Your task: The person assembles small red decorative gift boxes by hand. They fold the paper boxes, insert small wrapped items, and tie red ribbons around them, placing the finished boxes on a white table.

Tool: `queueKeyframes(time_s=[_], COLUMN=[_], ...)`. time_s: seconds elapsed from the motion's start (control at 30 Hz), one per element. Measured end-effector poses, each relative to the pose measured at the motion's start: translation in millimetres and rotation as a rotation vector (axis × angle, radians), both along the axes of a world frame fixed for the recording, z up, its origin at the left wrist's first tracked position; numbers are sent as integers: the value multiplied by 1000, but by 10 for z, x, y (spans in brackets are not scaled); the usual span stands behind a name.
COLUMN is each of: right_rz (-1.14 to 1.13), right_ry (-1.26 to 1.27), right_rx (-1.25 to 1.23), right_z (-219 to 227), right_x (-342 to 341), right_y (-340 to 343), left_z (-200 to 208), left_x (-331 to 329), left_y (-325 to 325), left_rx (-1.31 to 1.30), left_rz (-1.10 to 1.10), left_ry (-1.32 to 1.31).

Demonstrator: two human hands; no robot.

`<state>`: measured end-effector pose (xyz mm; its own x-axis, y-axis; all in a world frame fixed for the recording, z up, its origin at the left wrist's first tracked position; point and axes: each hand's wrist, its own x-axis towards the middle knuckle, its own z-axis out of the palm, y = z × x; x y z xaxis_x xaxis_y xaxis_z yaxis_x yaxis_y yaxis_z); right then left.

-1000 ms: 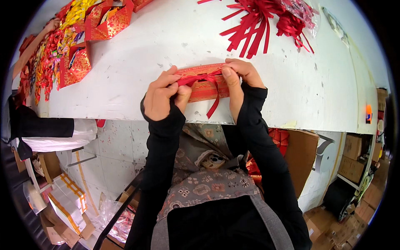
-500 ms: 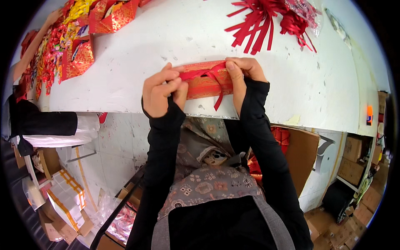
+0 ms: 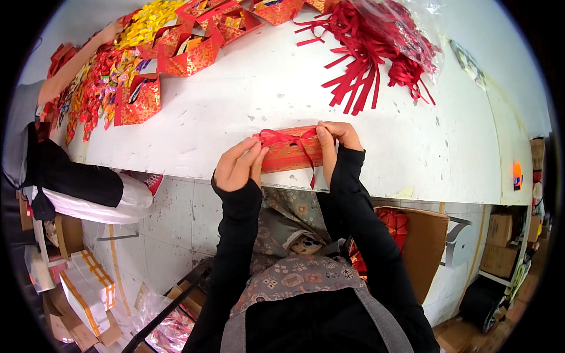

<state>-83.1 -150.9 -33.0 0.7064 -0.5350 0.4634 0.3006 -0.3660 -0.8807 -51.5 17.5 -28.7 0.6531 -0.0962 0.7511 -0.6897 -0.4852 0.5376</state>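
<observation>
A small red gift box (image 3: 288, 162) with a gold pattern lies near the front edge of the white table. Across its top runs a red ribbon (image 3: 276, 138), knotted near the middle. One loop shows at the left, and a loose tail hangs over the box's front. My left hand (image 3: 236, 166) is closed at the box's left end, its fingertips pinching the ribbon loop. At the other end my right hand (image 3: 340, 141) pinches the ribbon between thumb and forefinger, by the box's upper right corner. What exactly lies under the right fingertips is hidden.
Cut red ribbons (image 3: 365, 67) and a clear plastic bag (image 3: 421, 29) lie far right. Open red-gold boxes (image 3: 191, 56) line the far left, beside heaped wrapped candies (image 3: 109, 79). Another person's arm (image 3: 76, 65) reaches over them. A cardboard carton (image 3: 421, 247) stands below the table edge.
The view has shifted, so the table and my hands sit lower in it and more boxes show. My left fingers have moved toward the box's left end, leaving the ribbon loop more visible.
</observation>
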Motion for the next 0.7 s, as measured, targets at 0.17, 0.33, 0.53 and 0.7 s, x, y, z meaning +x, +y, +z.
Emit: queueKeyframes(time_s=[0.17,0.33,0.53,0.7], right_rz=[-47,181,1290,1525], right_ry=[47,91,866,476], right_rx=[-63,-877,-680,-779], right_z=[102,572,906,1507], right_x=[-53,28,-80,-391], right_y=[77,0,-773,-1182], left_z=[-180,87,36,41], left_x=[-200,-256,1338,2227], left_y=[-58,48,1429,2745], left_rx=[304,358,340,-312], left_rz=[65,-19,677,332], left_ry=[-207,64,-334,577])
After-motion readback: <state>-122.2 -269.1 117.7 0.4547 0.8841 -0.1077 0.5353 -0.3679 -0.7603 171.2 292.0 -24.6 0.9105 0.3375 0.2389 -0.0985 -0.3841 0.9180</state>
